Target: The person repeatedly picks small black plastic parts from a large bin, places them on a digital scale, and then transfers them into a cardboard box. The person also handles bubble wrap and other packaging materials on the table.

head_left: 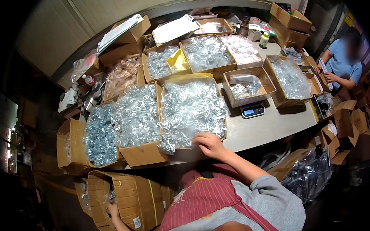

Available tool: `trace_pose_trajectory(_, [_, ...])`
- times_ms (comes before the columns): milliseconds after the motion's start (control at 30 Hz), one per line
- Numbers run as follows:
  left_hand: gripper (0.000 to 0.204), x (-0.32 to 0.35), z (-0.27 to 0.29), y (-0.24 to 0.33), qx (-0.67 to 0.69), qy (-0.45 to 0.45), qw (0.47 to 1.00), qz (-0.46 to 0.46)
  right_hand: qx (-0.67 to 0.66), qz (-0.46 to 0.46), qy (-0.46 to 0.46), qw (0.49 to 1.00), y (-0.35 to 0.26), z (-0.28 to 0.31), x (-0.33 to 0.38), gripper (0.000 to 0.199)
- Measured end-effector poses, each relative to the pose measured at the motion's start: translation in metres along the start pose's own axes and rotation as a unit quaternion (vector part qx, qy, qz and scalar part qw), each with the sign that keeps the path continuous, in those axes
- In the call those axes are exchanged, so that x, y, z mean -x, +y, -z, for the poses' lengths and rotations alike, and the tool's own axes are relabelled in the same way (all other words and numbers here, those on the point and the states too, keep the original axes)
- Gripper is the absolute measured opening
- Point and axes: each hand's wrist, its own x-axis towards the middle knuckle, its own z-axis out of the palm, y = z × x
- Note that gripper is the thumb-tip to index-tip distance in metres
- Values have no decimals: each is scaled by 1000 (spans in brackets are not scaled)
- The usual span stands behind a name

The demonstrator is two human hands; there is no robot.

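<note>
My right hand (210, 145) rests at the front right corner of a box of shiny clear plastic packets (191, 109), which seem to hold small metal parts. Its fingers are curled in against the packets; what they grip, if anything, is hidden. Down at the lower left, my left hand (112, 210) reaches into the open mouth of a large cardboard box (142, 198) below table height. Its fingers are bent, close to some clear and grey plastic (112, 193) inside. What lies between those fingers is too small to make out.
More packet boxes crowd the table, one with bluish packets (99, 136). A small cardboard tray (249, 86) sits over a digital scale (252, 111). A white bottle (264, 39) stands behind. At the far right a person in a blue shirt (342, 64) works. Black plastic bags (308, 174) lie right.
</note>
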Motion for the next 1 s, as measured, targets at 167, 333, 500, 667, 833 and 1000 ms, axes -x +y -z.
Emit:
trace_pose_trajectory(167, [34,-1,-15,-2,103,-169,979,48,48,-38,14,998,0,-5,-6,11])
trace_pose_trajectory(333, [36,3,-22,14,153,-242,957,49,173,30,80,981,-6,-17,-3,9])
trace_pose_trajectory(500, [39,2,-26,15,182,-286,939,65,195,12,79,978,-6,-21,-1,11])
trace_pose_trajectory(667, [42,3,-20,6,204,-315,922,92,194,20,116,974,-13,-24,-4,10])
trace_pose_trajectory(833, [45,10,-2,-18,235,-349,899,123,210,9,135,968,-16,-30,-5,11])
trace_pose_trajectory(1000, [48,19,16,-50,279,-412,854,154,223,-3,124,967,-18,-31,-5,11])
